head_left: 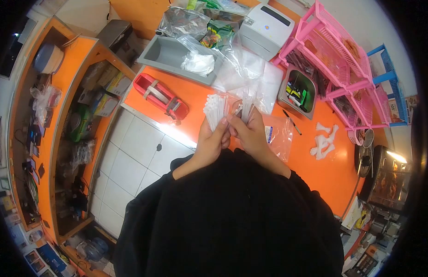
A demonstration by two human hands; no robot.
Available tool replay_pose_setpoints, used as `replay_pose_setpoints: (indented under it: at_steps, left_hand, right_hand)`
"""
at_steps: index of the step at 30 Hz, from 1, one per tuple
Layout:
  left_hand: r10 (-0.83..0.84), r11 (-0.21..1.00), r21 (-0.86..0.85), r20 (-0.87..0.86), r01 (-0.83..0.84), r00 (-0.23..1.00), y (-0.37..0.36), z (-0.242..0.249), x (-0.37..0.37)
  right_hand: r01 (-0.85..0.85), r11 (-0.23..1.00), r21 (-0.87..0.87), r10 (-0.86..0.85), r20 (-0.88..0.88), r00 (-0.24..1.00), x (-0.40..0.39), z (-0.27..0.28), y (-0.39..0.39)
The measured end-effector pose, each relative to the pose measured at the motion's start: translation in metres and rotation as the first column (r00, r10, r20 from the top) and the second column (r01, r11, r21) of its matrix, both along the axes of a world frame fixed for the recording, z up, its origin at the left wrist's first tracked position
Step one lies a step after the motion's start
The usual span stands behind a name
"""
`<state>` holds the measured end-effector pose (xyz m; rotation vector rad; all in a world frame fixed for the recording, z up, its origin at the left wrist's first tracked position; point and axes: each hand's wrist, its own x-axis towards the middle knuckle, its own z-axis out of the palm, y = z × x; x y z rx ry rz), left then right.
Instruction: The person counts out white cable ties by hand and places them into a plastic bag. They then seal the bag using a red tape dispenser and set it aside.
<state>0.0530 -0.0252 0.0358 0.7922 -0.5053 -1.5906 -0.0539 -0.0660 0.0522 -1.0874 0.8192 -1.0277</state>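
Over the front edge of the orange table (315, 177), both hands are raised close together before my chest. My left hand (212, 137) is closed around a thick bundle of thin white plastic strips (215, 109), with their blocky ends upward. My right hand (251, 131) is closed on a smaller bundle of similar white strips (247, 105). The thumbs meet between the two bundles, and the lower ends of the strips are hidden by the fingers. Just right of my right hand lies a clear plastic bag (281, 134) with a blue label.
A red tape dispenser (161, 96) lies left of my hands. Behind stand a grey tray (154, 54), a white label printer (265, 30) and a metal tin (292, 107) of markers. Rightward are a black pen (292, 122), white bundles (323, 141) and a pink rack (338, 69).
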Motion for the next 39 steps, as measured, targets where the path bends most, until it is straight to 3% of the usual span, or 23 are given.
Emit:
replay_pose_setpoints:
  at_steps: [9,21,30,39]
  left_hand:
    - [-0.051,0.999,0.000,0.055,0.051,0.997,-0.002,0.004,0.003]
    - [0.015,1.000,0.003,0.035,-0.015,0.999,0.001,0.005,-0.002]
    - [-0.032,0.996,-0.078,0.014,0.033,0.999,-0.001,0.001,0.001]
    - [0.003,1.000,-0.004,0.039,-0.003,0.999,0.000,0.002,-0.001]
  right_hand:
    - [0.046,0.998,-0.045,-0.046,0.001,0.999,0.004,0.002,0.001]
    - [0.087,0.996,-0.017,-0.086,0.028,0.996,0.004,0.002,0.004]
    - [0.070,0.997,-0.024,-0.070,0.022,0.997,0.003,0.001,0.004]
    - [0.061,0.998,-0.005,-0.061,0.019,0.998,0.006,0.009,0.004]
